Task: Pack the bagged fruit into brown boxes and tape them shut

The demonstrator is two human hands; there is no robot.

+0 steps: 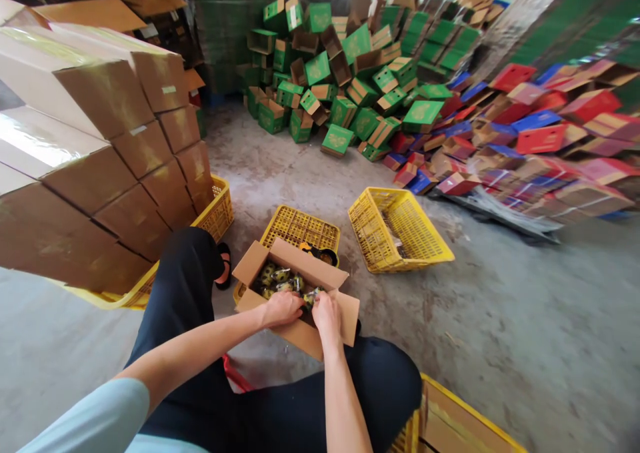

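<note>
Our knees sit closest to the lens, black trousers folded up because we're perched low on the concrete floor (500, 319) with the work right between our legs. Going big to small from there: the stack of taped brown cartons (95, 146) on our left rests on a yellow crate (217, 216), probably to keep it off the dusty floor. Across the room there's a tumbled heap of green boxes (350, 73) and red and blue boxes (545, 139), just dumped in piles.

Closer in, one empty yellow basket (400, 229) lies tipped at an angle, well apart from us. Another yellow basket (300, 229) sits upside down under our open cardboard box (300, 306), which lifts it to a comfy reach. The box flaps are folded out so we can get inside.

Inside are small green-and-yellow wrapped items (280, 279), packed close together. Our left hand (283, 307) rests on the near edge, fingers curled in over the contents. Our right hand (326, 313) is just beside it, fingers pinched on one wrapped item (311, 297) at the near corner.
</note>
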